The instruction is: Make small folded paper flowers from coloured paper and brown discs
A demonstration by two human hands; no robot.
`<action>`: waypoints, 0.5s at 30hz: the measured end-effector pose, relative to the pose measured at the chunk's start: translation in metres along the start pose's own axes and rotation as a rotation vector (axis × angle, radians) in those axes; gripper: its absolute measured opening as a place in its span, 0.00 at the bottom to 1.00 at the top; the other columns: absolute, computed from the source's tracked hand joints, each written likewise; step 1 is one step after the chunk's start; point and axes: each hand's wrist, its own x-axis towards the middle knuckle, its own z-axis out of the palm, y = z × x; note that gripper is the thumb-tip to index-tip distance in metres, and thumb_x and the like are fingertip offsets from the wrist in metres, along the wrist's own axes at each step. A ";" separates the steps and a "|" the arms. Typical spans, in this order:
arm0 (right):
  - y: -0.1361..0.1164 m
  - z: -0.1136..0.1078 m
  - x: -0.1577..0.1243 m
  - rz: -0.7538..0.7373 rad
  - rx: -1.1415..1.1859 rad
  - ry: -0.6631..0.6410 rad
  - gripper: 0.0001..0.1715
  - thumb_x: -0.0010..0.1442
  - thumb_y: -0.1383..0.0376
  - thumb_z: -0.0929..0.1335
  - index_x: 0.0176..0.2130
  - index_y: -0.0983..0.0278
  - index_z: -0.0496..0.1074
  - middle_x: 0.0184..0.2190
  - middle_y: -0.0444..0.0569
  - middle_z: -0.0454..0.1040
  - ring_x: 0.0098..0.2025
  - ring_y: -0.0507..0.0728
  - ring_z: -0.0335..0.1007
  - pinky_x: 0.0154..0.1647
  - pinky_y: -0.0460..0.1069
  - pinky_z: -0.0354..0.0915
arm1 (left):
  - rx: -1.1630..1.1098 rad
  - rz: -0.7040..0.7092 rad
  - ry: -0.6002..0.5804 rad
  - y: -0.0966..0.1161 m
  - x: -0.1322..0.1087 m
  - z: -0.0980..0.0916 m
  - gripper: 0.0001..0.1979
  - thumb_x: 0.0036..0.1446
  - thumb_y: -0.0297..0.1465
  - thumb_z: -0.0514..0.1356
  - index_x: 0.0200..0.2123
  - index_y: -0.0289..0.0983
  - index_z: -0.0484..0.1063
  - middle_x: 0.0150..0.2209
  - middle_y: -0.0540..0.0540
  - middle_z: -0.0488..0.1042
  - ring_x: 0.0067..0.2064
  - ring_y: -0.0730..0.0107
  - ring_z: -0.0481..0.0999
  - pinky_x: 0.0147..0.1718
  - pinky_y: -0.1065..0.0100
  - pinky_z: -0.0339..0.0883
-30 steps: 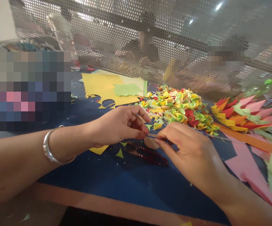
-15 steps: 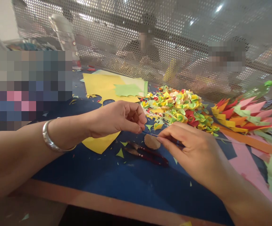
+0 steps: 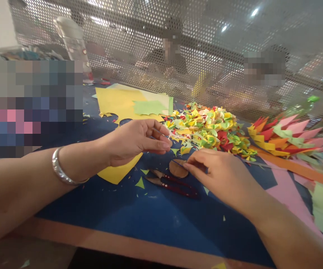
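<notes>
Left of the brown disc (image 3: 178, 171), the left hand (image 3: 134, 142) curls, its grip's contents impossible to tell. Above the disc, a thin blue strip (image 3: 177, 162) points leftward from the right hand's (image 3: 221, 172) grip, which pinches it by the disc's right edge.

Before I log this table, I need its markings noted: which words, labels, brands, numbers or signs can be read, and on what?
None can be read.
Tall bottle: small reddish marks, too blurred to read.
Snips: no lettering that I can make out.
</notes>
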 end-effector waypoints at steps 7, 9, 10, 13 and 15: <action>-0.007 0.000 -0.003 -0.129 0.377 0.255 0.06 0.65 0.68 0.68 0.37 0.62 0.77 0.33 0.44 0.76 0.33 0.52 0.71 0.34 0.47 0.64 | -0.016 -0.011 -0.103 -0.003 -0.007 0.010 0.18 0.50 0.20 0.69 0.44 0.34 0.69 0.36 0.49 0.76 0.37 0.75 0.77 0.41 0.71 0.72; -0.010 0.002 -0.003 -0.144 0.458 0.248 0.06 0.64 0.69 0.68 0.39 0.61 0.77 0.34 0.44 0.76 0.33 0.52 0.71 0.34 0.46 0.66 | -0.033 -0.026 -0.125 -0.004 -0.008 0.012 0.20 0.51 0.20 0.69 0.46 0.35 0.67 0.37 0.49 0.76 0.36 0.74 0.77 0.40 0.69 0.72; -0.011 0.003 -0.003 -0.150 0.485 0.238 0.06 0.64 0.68 0.68 0.40 0.61 0.76 0.34 0.45 0.76 0.33 0.52 0.71 0.35 0.47 0.66 | -0.039 -0.028 -0.134 -0.004 -0.009 0.013 0.21 0.50 0.21 0.69 0.46 0.36 0.67 0.37 0.50 0.76 0.36 0.74 0.78 0.40 0.69 0.72; -0.013 0.005 -0.003 -0.168 0.540 0.200 0.07 0.64 0.69 0.69 0.42 0.61 0.76 0.37 0.46 0.76 0.36 0.53 0.71 0.36 0.47 0.67 | -0.033 -0.018 -0.164 -0.005 -0.009 0.014 0.25 0.49 0.22 0.70 0.49 0.38 0.65 0.36 0.51 0.76 0.35 0.72 0.78 0.38 0.68 0.71; -0.014 0.004 -0.003 -0.172 0.570 0.179 0.07 0.64 0.69 0.69 0.42 0.61 0.76 0.37 0.45 0.76 0.36 0.52 0.71 0.36 0.47 0.67 | -0.016 -0.010 -0.187 -0.006 -0.009 0.014 0.27 0.49 0.22 0.70 0.50 0.38 0.64 0.36 0.51 0.76 0.34 0.72 0.78 0.38 0.68 0.70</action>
